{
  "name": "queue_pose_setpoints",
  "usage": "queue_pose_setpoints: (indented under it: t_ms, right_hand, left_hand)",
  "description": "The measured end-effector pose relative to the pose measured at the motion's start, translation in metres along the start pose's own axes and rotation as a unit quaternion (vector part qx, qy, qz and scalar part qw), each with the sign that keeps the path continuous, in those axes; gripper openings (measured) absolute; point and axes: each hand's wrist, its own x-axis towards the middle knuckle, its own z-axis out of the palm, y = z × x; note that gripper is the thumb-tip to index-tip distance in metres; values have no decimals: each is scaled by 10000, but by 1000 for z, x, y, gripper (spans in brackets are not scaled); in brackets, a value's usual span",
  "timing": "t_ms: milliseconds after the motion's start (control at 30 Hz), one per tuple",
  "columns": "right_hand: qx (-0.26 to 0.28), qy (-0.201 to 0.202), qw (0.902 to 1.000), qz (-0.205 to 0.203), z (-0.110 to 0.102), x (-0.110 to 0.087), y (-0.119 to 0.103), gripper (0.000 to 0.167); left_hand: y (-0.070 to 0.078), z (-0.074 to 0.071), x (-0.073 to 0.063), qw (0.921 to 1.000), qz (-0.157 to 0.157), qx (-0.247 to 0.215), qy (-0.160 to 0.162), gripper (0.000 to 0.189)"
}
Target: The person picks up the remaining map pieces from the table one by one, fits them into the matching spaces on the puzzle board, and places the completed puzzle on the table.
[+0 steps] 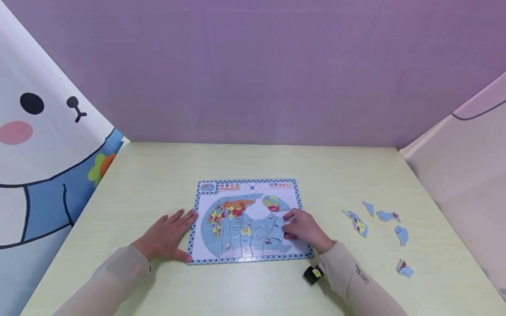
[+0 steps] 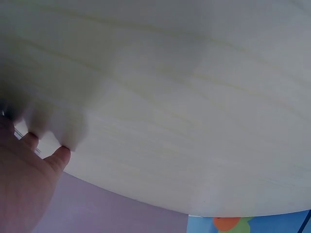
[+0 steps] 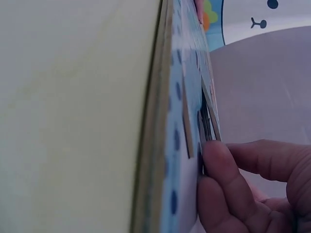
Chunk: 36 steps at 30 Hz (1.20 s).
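Note:
A world-map jigsaw board point(image 1: 201, 202) with a dotted blue border lies on the table, many of its blue and coloured pieces set in the oval map. My left hand point(image 1: 169, 235) rests at the board's left edge, fingers spread and straight. In the left wrist view, that hand point(image 2: 24, 179) shows only in part. At the right side of the map, my right hand point(image 1: 302, 228) pinches a puzzle piece point(image 3: 210, 109), which stands tilted up from the board in the right wrist view. The fingers cover much of this piece in the head view.
Several loose puzzle pieces point(image 1: 357, 224) lie on the table point(image 1: 158, 162) right of the board. A small black device point(image 1: 313, 275) sits by the right wrist. A purple wall point(image 1: 253, 79) rises behind the table, and a cartoon-printed cloth point(image 1: 51, 162) hangs at left.

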Motion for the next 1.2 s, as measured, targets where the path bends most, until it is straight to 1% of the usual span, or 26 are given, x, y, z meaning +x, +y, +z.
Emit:
queue_pose_setpoints:
  t_ms: [100, 267, 400, 567, 800, 867, 1067, 1200]
  right_hand:
    - [-91, 24, 9999, 58, 2, 2, -1, 24]
    - [-254, 40, 9996, 114, 4, 3, -3, 24]
    - [-398, 34, 9992, 79, 4, 2, -2, 23]
    - [-666, 15, 9978, 13, 3, 2, -4, 20]
    - [-890, -19, 9960, 6, 2, 3, -8, 18]
    - [-947, -31, 9955, -21, 2, 2, -9, 18]
    - [-1102, -71, 9937, -167, 4, 2, -9, 18]
    - [-1113, -219, 9932, -248, 4, 3, -10, 21]
  left_hand:
    - [0, -1, 0, 10000, -19, -59, -3, 111]
    - [2, 0, -1, 9998, -40, -189, -106, 112]
    - [3, 2, -1, 9997, -109, -183, -135, 112]
    - [5, 3, -1, 9992, -140, -321, -215, 112]
    - [2, -2, 1, 9999, -12, -105, -81, 110]
    - [1, -2, 1, 9999, 2, -103, -128, 111]
    - [3, 0, -1, 9995, -123, -233, -200, 112]
    - [3, -3, -3, 9995, -155, -201, -186, 112]
